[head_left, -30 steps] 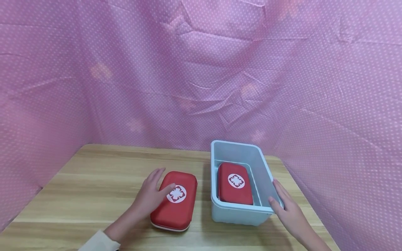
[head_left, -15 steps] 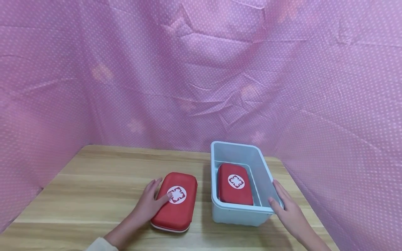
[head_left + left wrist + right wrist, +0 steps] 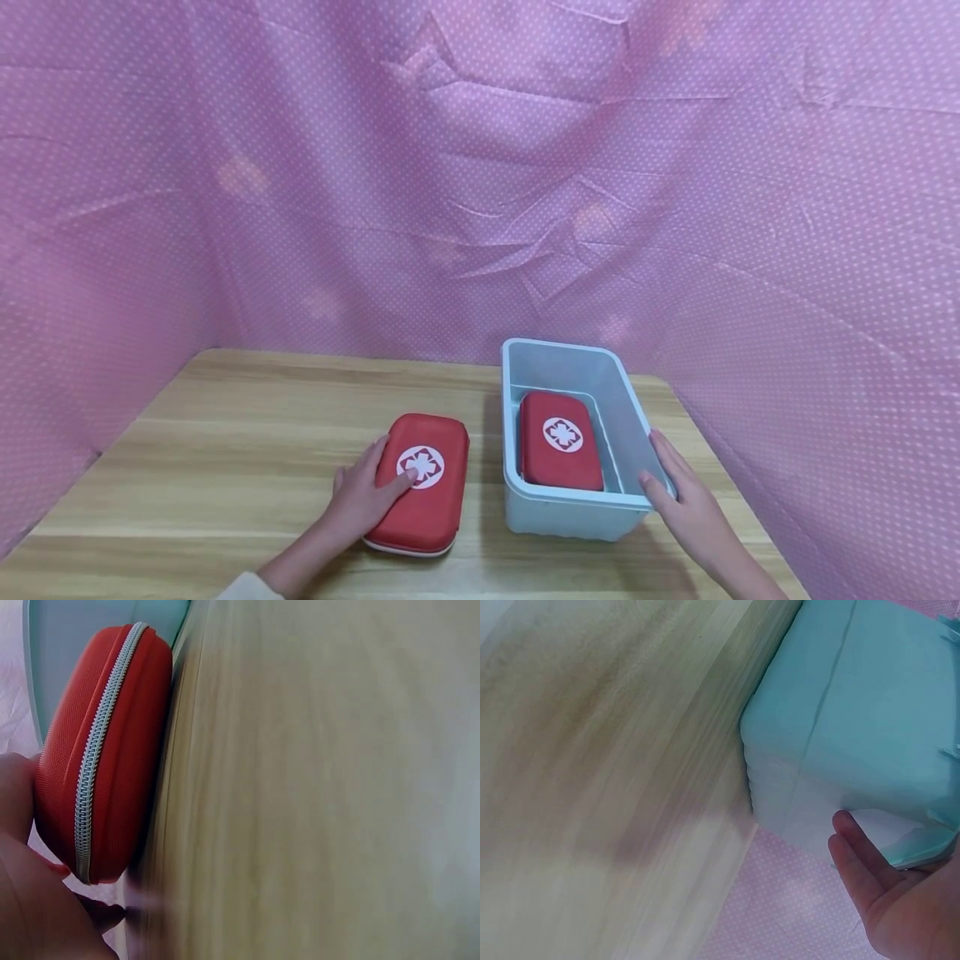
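Note:
In the head view, a red zippered first-aid case (image 3: 423, 517) with a white emblem lies flat on the table. My left hand (image 3: 360, 500) grips its left side, thumb over the top and fingers down along the edge. The left wrist view shows the silver zipper of this first-aid case (image 3: 105, 750) close up. To its right stands a light blue plastic bin (image 3: 566, 518), holding a second red first-aid case (image 3: 562, 462). My right hand (image 3: 697, 517) holds the bin's near right corner, thumb over the rim; the right wrist view has two fingers (image 3: 862, 859) along the outer wall.
The wooden table (image 3: 247, 442) carries both the loose case and the bin. Pink dotted cloth (image 3: 375, 208) hangs behind the table and along both sides. A strip of tabletop separates the loose case from the bin.
My left hand has come down from above the loose first-aid case, and its fingers have closed in along the left edge. The right hand and the bin have stayed in place.

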Action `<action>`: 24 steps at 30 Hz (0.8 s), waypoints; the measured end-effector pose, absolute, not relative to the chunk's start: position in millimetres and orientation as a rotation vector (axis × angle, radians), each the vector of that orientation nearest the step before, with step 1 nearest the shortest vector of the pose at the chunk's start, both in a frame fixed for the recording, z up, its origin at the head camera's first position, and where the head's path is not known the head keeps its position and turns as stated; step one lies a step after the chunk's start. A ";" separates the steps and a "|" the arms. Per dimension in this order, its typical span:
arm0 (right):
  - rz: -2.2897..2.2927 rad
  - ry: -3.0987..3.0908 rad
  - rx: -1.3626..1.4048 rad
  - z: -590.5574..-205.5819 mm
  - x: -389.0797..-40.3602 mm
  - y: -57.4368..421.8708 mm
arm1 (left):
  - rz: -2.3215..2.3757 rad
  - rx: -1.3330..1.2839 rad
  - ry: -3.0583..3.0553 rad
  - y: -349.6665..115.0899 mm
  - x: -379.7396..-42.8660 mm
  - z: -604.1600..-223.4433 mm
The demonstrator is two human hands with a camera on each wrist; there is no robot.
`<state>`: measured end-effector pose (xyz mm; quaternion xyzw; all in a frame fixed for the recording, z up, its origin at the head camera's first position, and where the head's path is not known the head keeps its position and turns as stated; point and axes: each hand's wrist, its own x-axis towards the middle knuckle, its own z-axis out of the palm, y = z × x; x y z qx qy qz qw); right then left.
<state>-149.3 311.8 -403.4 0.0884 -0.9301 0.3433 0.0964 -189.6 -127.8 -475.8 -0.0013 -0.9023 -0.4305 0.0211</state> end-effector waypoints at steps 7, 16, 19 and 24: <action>1.020 -2.762 0.262 -401.6 -147.9 310.4 | -1.343 0.031 -2.782 -122.9 -187.7 -474.4; 1.022 -2.771 0.260 -400.7 -146.5 309.3 | -1.676 0.052 -2.664 -119.9 -186.8 -477.1; 1.005 -2.771 0.262 -401.1 -146.6 309.5 | -1.771 0.039 -2.613 -118.3 -186.8 -476.8; 0.977 -2.769 0.252 -402.3 -146.6 311.5 | -1.805 0.026 -2.577 -114.7 -186.3 -474.7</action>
